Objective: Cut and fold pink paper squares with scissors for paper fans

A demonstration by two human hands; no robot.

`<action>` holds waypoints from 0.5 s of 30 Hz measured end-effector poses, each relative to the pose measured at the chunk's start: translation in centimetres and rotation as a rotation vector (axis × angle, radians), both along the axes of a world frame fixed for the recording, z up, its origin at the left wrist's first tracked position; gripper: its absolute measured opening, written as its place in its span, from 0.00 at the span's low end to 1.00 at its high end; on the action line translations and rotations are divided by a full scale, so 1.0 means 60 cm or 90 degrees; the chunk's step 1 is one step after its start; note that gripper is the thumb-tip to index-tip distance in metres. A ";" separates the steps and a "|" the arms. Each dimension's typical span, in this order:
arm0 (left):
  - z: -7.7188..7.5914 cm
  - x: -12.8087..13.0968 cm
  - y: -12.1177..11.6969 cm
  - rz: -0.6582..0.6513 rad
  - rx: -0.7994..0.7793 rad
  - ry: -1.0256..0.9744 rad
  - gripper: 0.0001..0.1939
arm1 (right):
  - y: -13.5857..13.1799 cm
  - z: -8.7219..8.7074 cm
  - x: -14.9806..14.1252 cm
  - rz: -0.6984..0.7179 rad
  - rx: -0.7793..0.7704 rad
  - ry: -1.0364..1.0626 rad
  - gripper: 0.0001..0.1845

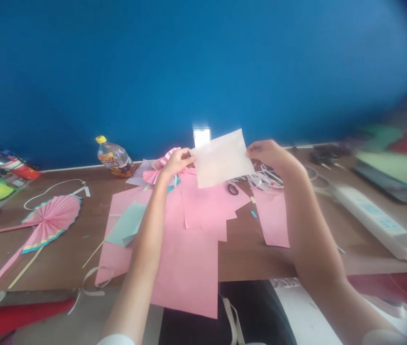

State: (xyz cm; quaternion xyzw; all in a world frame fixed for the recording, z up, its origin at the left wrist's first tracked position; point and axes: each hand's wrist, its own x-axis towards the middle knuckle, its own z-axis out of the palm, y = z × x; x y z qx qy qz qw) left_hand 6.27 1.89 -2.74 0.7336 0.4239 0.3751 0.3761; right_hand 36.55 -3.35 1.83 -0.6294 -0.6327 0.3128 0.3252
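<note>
A pale sheet of paper (222, 158) is held up at the centre of the frame, pinched at its left edge by the left hand (176, 162) and at its right edge by the right hand (266, 154); the fingertips are partly hidden behind it. Black-handled scissors (232, 189) are seen just below the sheet, their blades hidden. A pleated pink paper fan (156, 174) is partly covered by the left hand. Pink paper sheets (189, 258) are spread beneath the forearms on a wooden table (63, 263). Further left lies a blue-edged pink fan (50, 223); a plastic bottle (115, 156) stands beyond it. A blurred power strip (368, 215) is seen at right.
</note>
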 end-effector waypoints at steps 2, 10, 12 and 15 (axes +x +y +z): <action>0.006 -0.014 -0.002 -0.035 -0.036 0.044 0.18 | 0.005 -0.010 -0.004 0.044 -0.072 0.013 0.02; 0.001 -0.052 -0.004 -0.177 -0.259 0.265 0.25 | 0.030 -0.057 -0.045 0.189 -0.173 -0.029 0.06; -0.007 -0.056 0.000 -0.172 -0.289 0.311 0.27 | 0.038 -0.072 -0.058 0.199 -0.204 -0.039 0.08; -0.017 -0.060 0.005 -0.169 -0.315 0.363 0.26 | 0.048 -0.095 -0.072 0.204 -0.220 -0.072 0.10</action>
